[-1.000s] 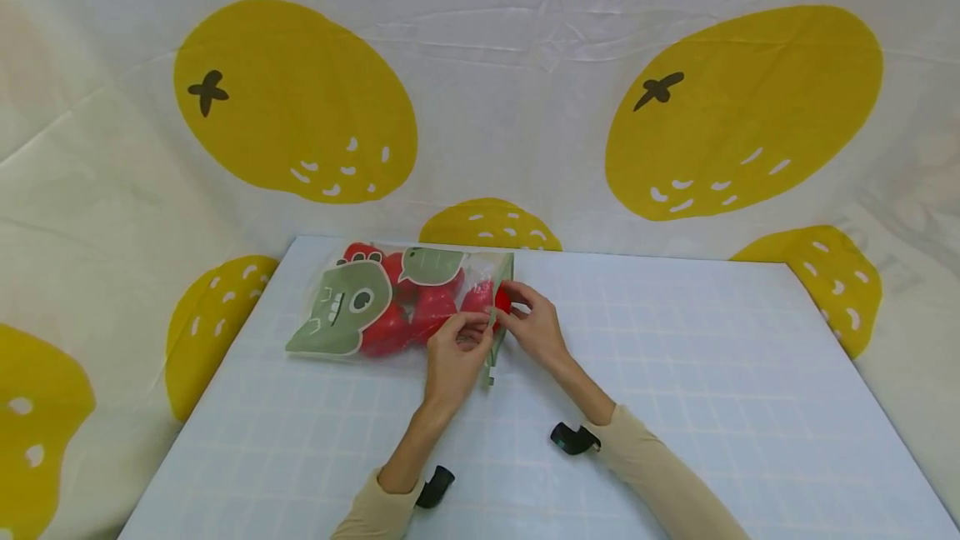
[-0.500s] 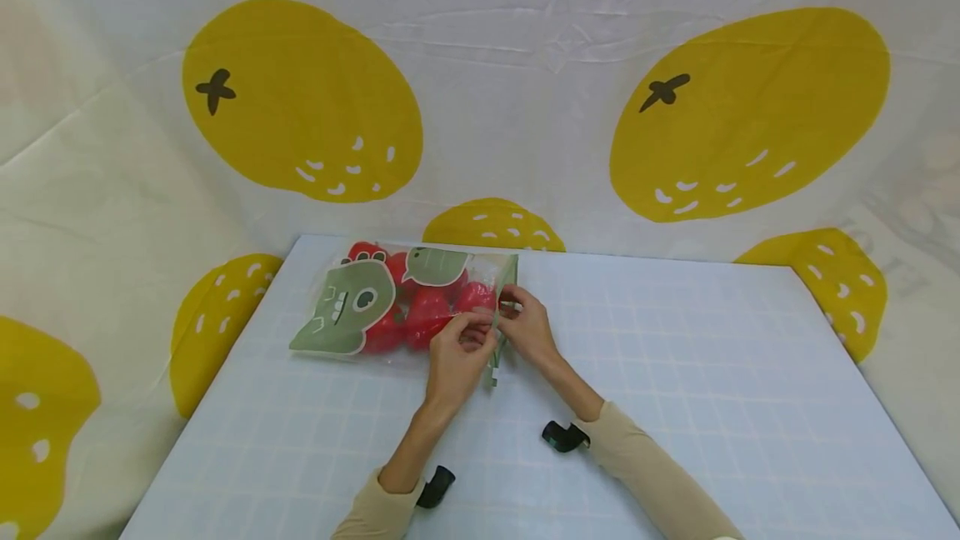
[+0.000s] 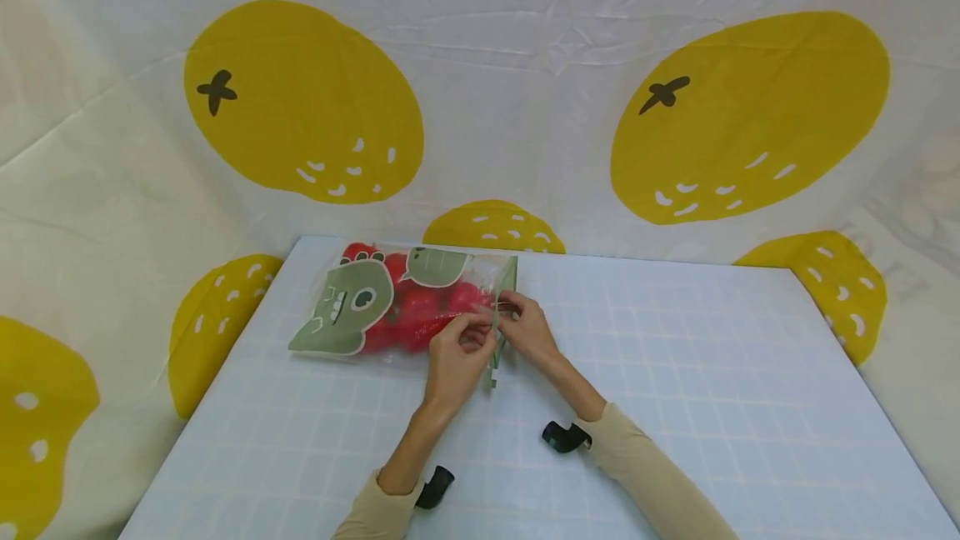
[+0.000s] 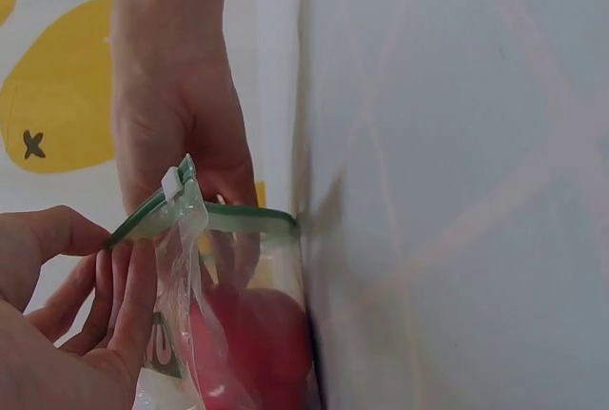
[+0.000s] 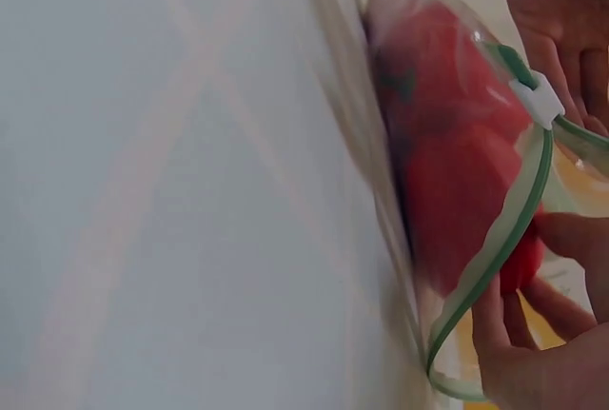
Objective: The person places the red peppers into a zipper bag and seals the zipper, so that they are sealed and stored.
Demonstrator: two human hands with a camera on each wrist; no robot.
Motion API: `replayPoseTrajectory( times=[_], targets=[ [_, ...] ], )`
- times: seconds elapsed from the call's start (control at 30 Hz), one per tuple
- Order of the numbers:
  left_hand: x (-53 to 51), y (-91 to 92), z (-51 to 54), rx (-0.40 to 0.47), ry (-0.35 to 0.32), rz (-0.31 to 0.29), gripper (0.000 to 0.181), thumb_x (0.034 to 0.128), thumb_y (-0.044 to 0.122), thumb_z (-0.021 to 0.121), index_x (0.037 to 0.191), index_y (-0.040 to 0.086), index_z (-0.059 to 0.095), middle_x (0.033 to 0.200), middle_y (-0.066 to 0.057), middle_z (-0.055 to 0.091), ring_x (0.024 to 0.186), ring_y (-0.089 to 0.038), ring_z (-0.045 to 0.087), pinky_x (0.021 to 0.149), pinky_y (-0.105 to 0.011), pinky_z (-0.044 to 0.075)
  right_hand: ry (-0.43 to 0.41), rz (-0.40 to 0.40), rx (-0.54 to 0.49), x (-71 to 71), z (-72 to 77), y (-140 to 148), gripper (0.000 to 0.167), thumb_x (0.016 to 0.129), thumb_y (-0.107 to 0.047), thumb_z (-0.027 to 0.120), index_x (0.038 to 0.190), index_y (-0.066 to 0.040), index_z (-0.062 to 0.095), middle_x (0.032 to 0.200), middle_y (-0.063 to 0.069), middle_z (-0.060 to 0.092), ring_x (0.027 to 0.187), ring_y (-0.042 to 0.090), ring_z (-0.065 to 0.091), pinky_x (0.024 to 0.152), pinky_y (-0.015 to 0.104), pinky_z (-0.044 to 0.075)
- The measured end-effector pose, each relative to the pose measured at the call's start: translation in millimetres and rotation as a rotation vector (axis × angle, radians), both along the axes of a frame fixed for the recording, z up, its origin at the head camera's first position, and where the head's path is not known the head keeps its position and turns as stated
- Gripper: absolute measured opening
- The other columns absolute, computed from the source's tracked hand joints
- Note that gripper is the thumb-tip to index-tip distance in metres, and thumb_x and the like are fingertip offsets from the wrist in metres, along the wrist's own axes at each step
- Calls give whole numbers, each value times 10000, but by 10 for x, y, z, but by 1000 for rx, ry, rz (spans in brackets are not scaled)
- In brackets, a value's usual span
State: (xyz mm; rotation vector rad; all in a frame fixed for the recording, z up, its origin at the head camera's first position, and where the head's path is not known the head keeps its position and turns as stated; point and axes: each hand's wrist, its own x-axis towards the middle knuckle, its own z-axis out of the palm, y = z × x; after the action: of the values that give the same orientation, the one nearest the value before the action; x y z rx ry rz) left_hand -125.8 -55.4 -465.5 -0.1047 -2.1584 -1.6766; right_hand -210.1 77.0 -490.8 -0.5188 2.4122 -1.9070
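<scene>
A clear zip bag (image 3: 352, 307) with a green dinosaur print lies at the back left of the table, holding several glossy red tomato-like pieces (image 3: 420, 307). Its mouth faces right, edged by a green zip strip (image 5: 533, 196) with a white slider (image 5: 539, 99). My left hand (image 3: 456, 361) pinches the near side of the mouth between thumb and fingers, plain in the left wrist view. My right hand (image 3: 531, 332) reaches into the mouth; its fairly straight fingers touch the nearest red piece (image 5: 519, 263). The fingertips are partly hidden behind the plastic.
A white table (image 3: 675, 407) with a faint grid spreads in front and to the right. Behind it hangs a pale cloth (image 3: 517, 123) printed with yellow fruit. A black wrist camera (image 3: 435, 487) sits by the left sleeve, another camera (image 3: 565, 437) by the right.
The red piece at the bag's mouth has gone inward, out of sight behind the right hand no longer. My right hand has shifted slightly left into the mouth; the left hand keeps its pinch.
</scene>
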Motion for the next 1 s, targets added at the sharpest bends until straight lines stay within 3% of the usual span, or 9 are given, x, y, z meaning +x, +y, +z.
replayPoseTrajectory(
  times=[0.17, 0.33, 0.47, 0.63, 0.8, 1.0],
  targets=[
    [-1, -3, -6, -19, -8, -15, 161, 867, -24, 764, 1019, 24, 748, 910, -71, 729, 758, -181, 671, 743, -277, 616, 38, 64, 3, 109, 230, -2, 244, 860, 100, 603, 1093, 160, 645, 1083, 304, 678, 1080, 467, 646, 979, 566, 517],
    [14, 5, 0, -27, 15, -33, 160, 863, -34, 763, 1017, 6, 748, 911, -80, 732, 753, -196, 677, 736, -337, 627, -17, 50, 8, 172, 356, -25, 268, 820, 126, 567, 1075, 177, 635, 1076, 307, 671, 1102, 467, 639, 986, 529, 517],
    [18, 9, -6, -47, 42, -30, 140, 862, -31, 759, 999, -2, 752, 877, -84, 734, 738, -210, 686, 718, -379, 631, -50, 48, -3, 76, 217, -26, 308, 840, 118, 599, 1142, 171, 638, 1127, 315, 669, 1097, 445, 644, 934, 431, 533],
    [20, 11, -7, -56, 44, -21, 137, 868, -23, 763, 1002, 8, 756, 887, -80, 741, 741, -215, 687, 724, -374, 631, -41, 68, -21, -52, -24, 11, 240, 891, 85, 627, 1126, 135, 641, 1141, 267, 665, 1090, 406, 652, 876, 309, 529],
    [14, 17, -15, -59, 41, -11, 134, 868, -25, 760, 1000, 2, 757, 912, -90, 751, 745, -223, 690, 716, -351, 629, -47, 112, -20, -77, -63, 72, 280, 952, 2, 644, 1221, 80, 656, 1220, 217, 675, 1121, 354, 664, 914, 256, 538],
    [28, 39, 3, -70, 28, 5, 143, 860, -41, 767, 1001, -26, 749, 916, -103, 751, 745, -234, 691, 689, -301, 618, -47, 102, 38, -61, -21, 148, 261, 985, -96, 660, 1213, 29, 673, 1194, 182, 699, 1082, 315, 682, 927, 298, 561]
  ],
)
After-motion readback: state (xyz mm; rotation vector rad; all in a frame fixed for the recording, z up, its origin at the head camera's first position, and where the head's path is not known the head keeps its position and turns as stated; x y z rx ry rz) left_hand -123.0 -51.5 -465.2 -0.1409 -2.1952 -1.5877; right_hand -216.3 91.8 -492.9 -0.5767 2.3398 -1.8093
